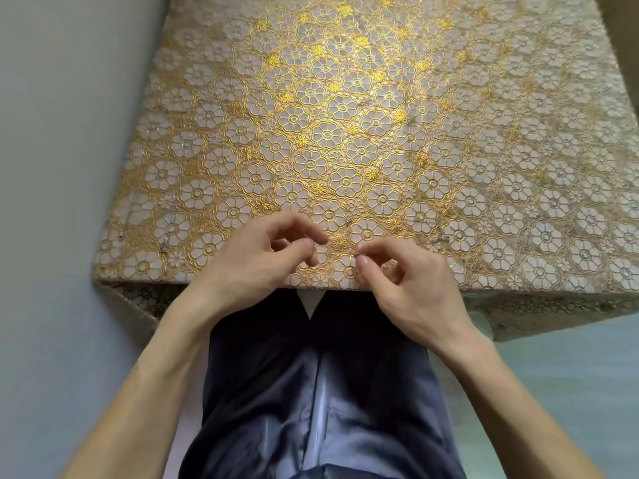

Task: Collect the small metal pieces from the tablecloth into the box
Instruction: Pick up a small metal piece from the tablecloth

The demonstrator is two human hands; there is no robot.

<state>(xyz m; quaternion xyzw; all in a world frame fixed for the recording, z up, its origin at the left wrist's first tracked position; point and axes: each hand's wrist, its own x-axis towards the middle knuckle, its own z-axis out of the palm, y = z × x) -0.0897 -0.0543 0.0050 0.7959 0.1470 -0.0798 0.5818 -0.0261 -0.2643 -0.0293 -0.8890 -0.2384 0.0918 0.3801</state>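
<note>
Right hand [408, 288] pinches metal piece [357, 253], thumb to forefinger; left hand [256, 257] curled, contents unclear. Piece likely light, slippery: nip sides with fingertips. Loose piece [349, 223] just beyond fingers.

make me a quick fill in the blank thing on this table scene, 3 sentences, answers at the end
1. The tablecloth is patterned with gold ____.
2. The left hand and the right hand both work at the table's ____ edge, just above the person's lap.
3. A grey wall runs along the table's ____ side.

Missing words: flowers; near; left
</note>
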